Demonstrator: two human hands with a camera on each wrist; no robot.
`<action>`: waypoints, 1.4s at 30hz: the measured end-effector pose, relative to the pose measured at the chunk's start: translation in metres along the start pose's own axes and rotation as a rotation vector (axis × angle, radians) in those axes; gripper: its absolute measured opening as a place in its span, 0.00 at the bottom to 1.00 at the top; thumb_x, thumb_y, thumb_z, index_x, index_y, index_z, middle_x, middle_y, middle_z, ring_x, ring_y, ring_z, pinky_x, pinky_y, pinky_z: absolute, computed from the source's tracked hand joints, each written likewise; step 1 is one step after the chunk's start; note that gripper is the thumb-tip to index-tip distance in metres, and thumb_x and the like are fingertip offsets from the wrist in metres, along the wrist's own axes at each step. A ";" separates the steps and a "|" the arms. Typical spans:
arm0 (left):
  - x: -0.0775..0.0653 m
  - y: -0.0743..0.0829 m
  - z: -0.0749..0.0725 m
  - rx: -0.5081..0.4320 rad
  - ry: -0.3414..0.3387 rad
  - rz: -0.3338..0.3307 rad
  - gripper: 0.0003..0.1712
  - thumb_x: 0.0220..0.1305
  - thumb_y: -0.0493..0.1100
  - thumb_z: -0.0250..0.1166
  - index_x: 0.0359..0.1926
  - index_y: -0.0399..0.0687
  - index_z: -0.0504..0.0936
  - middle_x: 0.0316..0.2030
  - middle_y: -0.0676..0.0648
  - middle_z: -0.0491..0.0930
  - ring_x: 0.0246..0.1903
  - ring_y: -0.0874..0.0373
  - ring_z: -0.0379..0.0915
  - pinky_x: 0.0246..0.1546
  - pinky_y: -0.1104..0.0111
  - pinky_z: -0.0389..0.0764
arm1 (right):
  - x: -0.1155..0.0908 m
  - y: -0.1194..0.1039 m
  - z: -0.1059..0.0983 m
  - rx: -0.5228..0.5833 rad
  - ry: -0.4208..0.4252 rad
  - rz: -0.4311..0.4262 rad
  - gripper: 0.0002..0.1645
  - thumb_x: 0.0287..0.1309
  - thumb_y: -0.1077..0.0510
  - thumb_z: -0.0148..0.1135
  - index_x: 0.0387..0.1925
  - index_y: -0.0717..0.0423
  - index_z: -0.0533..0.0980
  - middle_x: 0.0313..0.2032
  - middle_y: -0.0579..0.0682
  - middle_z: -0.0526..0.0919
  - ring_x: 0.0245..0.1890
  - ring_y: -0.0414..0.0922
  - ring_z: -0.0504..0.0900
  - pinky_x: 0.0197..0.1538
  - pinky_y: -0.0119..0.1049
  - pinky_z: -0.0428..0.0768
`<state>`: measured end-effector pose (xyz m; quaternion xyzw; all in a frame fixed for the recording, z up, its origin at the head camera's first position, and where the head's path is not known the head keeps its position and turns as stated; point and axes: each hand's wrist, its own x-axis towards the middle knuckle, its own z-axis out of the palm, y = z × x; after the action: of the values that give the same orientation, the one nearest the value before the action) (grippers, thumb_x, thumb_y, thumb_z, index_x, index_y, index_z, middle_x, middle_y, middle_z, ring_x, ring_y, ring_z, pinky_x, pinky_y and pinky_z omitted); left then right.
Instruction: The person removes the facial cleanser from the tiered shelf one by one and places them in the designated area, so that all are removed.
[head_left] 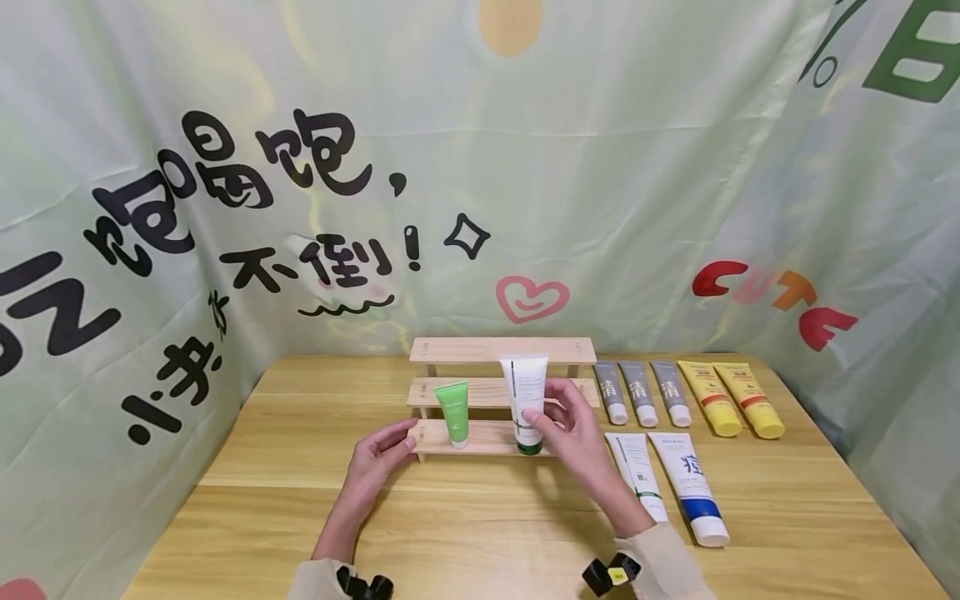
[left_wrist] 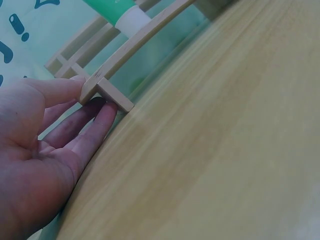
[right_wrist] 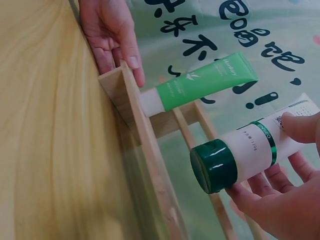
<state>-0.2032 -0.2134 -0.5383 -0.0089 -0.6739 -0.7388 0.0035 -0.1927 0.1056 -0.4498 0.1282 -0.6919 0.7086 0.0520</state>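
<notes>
My right hand (head_left: 573,429) grips a white squeeze tube (head_left: 525,387) with a dark green cap, cap end down. The right wrist view shows that cap (right_wrist: 214,166) apart from the wooden slats below it. At the left end of the three-tier wooden display rack (head_left: 491,433), my left hand (head_left: 381,457) holds the bottom tier's corner. Its thumb and fingers are around the corner in the left wrist view, near the rack's short leg (left_wrist: 116,95). A small green tube (head_left: 453,412) with a white cap stands upright on the bottom tier.
Right of the rack lie several grey tubes (head_left: 637,393) and two yellow tubes (head_left: 708,400). Nearer the front lie another white tube with a green line (head_left: 636,467) and a white-and-blue tube (head_left: 688,483). A printed cloth (head_left: 637,208) hangs behind the wooden table (head_left: 480,533).
</notes>
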 end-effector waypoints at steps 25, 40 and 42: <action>0.001 -0.001 -0.001 -0.007 -0.011 0.010 0.22 0.68 0.33 0.68 0.62 0.34 0.80 0.59 0.33 0.79 0.51 0.53 0.82 0.50 0.62 0.87 | -0.021 -0.040 -0.049 -0.166 0.083 0.118 0.26 0.82 0.52 0.46 0.75 0.49 0.63 0.58 0.60 0.76 0.44 0.41 0.78 0.36 0.36 0.82; 0.001 -0.002 -0.001 0.005 -0.005 -0.008 0.21 0.68 0.33 0.68 0.62 0.35 0.81 0.59 0.34 0.80 0.51 0.53 0.82 0.50 0.63 0.87 | -0.043 -0.043 -0.090 -0.225 0.087 0.142 0.29 0.81 0.53 0.47 0.77 0.51 0.59 0.57 0.48 0.76 0.47 0.41 0.79 0.39 0.36 0.84; 0.001 -0.002 -0.001 0.008 -0.006 -0.011 0.21 0.68 0.34 0.68 0.61 0.35 0.81 0.59 0.34 0.80 0.51 0.52 0.82 0.50 0.63 0.87 | -0.045 -0.043 -0.098 -0.267 0.095 0.179 0.31 0.81 0.51 0.48 0.78 0.50 0.57 0.63 0.54 0.72 0.53 0.45 0.77 0.46 0.38 0.83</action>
<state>-0.2039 -0.2145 -0.5402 -0.0074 -0.6771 -0.7359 -0.0024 -0.1495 0.2089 -0.4205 0.0244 -0.7853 0.6175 0.0379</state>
